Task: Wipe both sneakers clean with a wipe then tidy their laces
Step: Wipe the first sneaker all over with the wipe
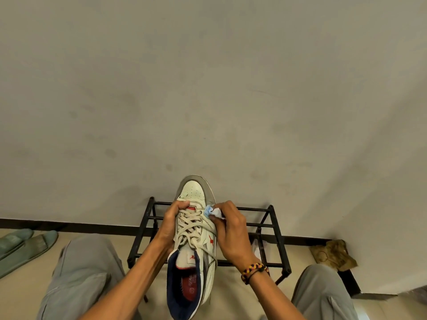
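White leather, trimmed in grey and red, is being presented toe-away in the near centre, where the sneaker (196, 236) is being held up above a black metal rack (265, 227) rather than resting on it, apparently so that its side can be reached freely. It is being gripped by the left hand (171, 221), whose fingers are curled over the upper by the front of the laces (194, 229), probably to steady it against rubbing. A crumpled blue-and-white wipe (213, 212) is being pinched in the bent fingers of the right hand (230, 229) and pressed against the shoe's right flank near the toe. The laces are being left loosely threaded, so tidying seems not yet begun. A second sneaker cannot be clearly made out. Green slippers (25, 245) are lying at the far left.
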